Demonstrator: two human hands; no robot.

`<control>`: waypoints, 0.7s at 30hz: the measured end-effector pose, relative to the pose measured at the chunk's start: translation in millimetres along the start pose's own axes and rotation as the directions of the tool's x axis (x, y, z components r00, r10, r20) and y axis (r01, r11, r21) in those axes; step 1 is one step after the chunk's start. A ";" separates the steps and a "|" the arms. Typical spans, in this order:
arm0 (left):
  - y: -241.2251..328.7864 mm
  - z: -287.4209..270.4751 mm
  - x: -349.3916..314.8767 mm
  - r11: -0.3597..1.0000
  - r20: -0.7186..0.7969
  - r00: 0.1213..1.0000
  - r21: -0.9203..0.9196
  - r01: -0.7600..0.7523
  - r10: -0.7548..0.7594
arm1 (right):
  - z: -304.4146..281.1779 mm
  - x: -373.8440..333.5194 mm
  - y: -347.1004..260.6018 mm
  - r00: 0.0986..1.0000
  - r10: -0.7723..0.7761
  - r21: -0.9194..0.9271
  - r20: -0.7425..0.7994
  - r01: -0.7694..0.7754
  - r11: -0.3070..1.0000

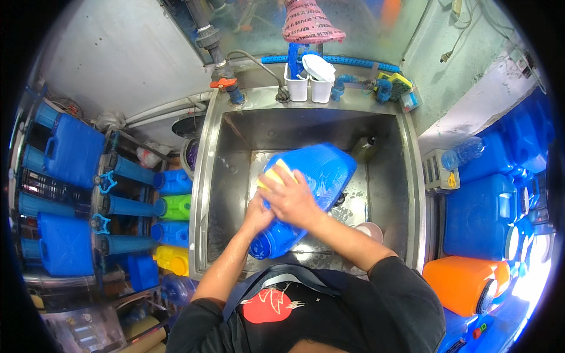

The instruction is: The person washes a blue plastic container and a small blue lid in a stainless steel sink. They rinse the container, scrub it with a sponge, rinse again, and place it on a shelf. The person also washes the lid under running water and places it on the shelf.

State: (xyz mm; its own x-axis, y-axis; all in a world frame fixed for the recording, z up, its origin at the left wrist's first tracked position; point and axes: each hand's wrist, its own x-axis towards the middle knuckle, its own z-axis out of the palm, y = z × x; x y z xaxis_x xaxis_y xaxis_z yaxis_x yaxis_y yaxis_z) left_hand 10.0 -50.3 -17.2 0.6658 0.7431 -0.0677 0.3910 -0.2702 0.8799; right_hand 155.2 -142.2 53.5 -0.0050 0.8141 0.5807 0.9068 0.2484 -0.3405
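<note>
A blue plastic water jug (pixel 326 167) lies tilted across the inside of a steel sink (pixel 226 126), its capped end toward me at the lower left. Streaks of suds show on its upper side. My right hand (pixel 291 199) presses a yellow sponge (pixel 276 174) against the jug's left side. Close below it, my left hand (pixel 258 213) grips the jug near its neck; the fingers are partly hidden behind the jug.
A greenish bottle (pixel 365 148) stands in the sink's far right corner, and a pale round cup (pixel 371 230) sits by my right forearm. White holders (pixel 296 89) line the back rim. Blue jugs (pixel 479 215) and an orange jug (pixel 459 282) are stacked at the right.
</note>
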 end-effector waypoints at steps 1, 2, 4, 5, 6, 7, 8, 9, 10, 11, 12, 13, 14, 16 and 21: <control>1.0 -0.8 -2.3 0.991 0.037 0.991 -0.036 0.131 -0.130 | 3.0 4.8 16.2 0.999 -0.030 0.097 -0.019 0.032 0.995; 1.5 -2.8 -3.7 0.995 0.053 0.995 -0.049 0.081 -0.079 | 9.1 5.1 29.8 1.000 -0.005 0.188 -0.003 0.006 0.982; 0.0 -10.2 -8.7 0.995 0.043 0.998 -0.090 -0.036 0.040 | 27.2 1.4 80.3 0.978 0.145 0.396 0.147 -0.193 0.898; -1.9 -14.1 -11.9 0.996 0.069 0.996 -0.070 0.053 -0.048 | 38.5 -4.4 112.6 0.942 0.212 0.502 0.258 -0.319 0.804; -5.0 -20.2 -17.9 0.995 0.076 0.995 -0.071 0.072 -0.067 | 46.7 -7.9 155.3 0.918 0.225 0.589 0.326 -0.383 0.711; -8.6 -26.1 -23.0 0.993 0.085 0.993 -0.071 0.091 -0.085 | 54.6 -20.3 190.2 0.849 0.359 0.416 0.387 -0.508 0.754; -13.5 -33.9 -27.5 1.000 0.088 0.996 -0.014 0.023 -0.022 | 64.6 -33.7 219.8 0.814 0.499 0.256 0.297 -0.572 0.780; -18.9 -40.2 -32.1 0.996 0.084 0.993 -0.021 0.086 -0.084 | 71.5 -48.5 243.5 0.672 0.696 0.009 0.252 -0.721 0.693; -24.5 -45.4 -33.6 0.994 0.080 0.991 -0.028 0.105 -0.102 | 76.9 -52.6 262.8 0.654 0.712 0.022 0.254 -0.740 0.672; -29.9 -50.6 -34.1 0.990 0.085 0.987 -0.013 0.140 -0.138 | 81.7 -51.7 270.6 0.564 0.769 -0.010 0.301 -0.804 0.594; -34.7 -56.4 -33.4 0.985 0.094 0.982 -0.041 0.167 -0.162 | 82.9 -47.9 268.1 0.412 0.836 -0.088 0.361 -0.878 0.471; -38.8 -60.4 -31.4 0.976 0.113 0.973 -0.057 0.208 -0.201 | 82.6 -43.4 252.0 0.639 0.707 0.030 0.303 -0.748 0.663; -41.8 -62.0 -27.8 0.966 0.132 0.962 -0.073 0.248 -0.237 | 84.5 -27.0 228.3 0.721 0.629 0.037 0.290 -0.665 0.746; -45.3 -63.3 -19.5 0.953 0.065 0.963 -0.142 0.269 -0.262 | 85.7 3.4 152.8 0.917 0.362 0.386 0.165 -0.398 0.832; -45.3 -61.9 -7.3 0.889 -0.017 0.954 -0.369 0.272 -0.299 | 72.8 2.7 11.9 0.989 -0.108 0.325 -0.097 0.135 0.936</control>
State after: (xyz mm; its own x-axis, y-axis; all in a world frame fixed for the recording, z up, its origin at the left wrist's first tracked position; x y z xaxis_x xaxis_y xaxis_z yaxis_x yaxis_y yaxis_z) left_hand -51.8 -5.6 -27.5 0.5076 0.8001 -0.3196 0.2944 0.1875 0.9371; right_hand 135.4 -98.8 -2.9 -0.0621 0.7273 0.6835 0.7111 0.5127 -0.4810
